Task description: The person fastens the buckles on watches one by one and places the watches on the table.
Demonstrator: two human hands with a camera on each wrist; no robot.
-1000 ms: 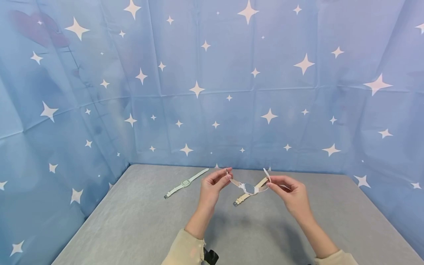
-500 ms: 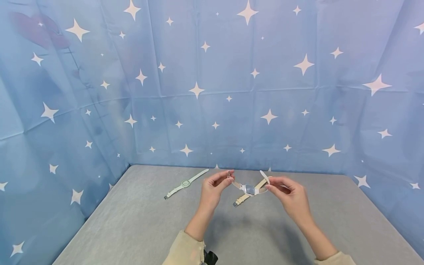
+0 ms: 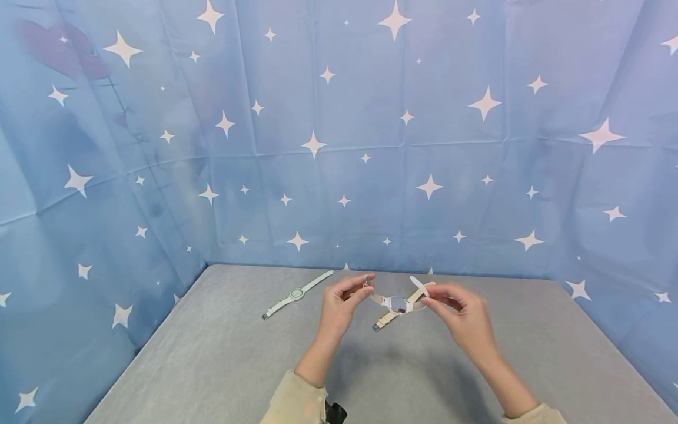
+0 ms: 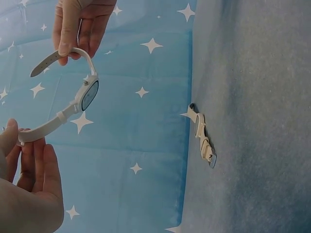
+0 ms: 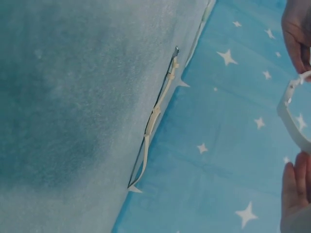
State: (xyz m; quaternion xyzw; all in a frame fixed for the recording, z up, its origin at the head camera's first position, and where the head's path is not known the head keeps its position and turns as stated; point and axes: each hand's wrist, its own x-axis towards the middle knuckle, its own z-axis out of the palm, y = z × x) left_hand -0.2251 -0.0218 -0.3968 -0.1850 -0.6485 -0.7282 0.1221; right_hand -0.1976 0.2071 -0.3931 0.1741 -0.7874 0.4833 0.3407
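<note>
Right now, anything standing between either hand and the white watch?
Nothing visible: the left hand pinches one strap of the white watch, the right hand the other. The beige watch lies on the table, partly hidden behind the white watch in the head view, apart from both hands.

Left forearm (image 3: 312, 366) clothed in pale beige fabric sleeve (image 3: 290, 399), ended short of wrist; faint pinkish patch seen on cloth. Small black rounded object (image 3: 336, 413) seen at inner side of cuff (image 3: 321, 401), details too small to be made out. Right forearm (image 3: 511, 386) clothed in matching pale beige sleeve (image 3: 536, 414), mostly cropped by lower edge of head view. Left hand (image 3: 337, 306) and right hand (image 3: 468, 312) ungloved, slim fingers (image 4: 50, 170) uncovered.
</note>
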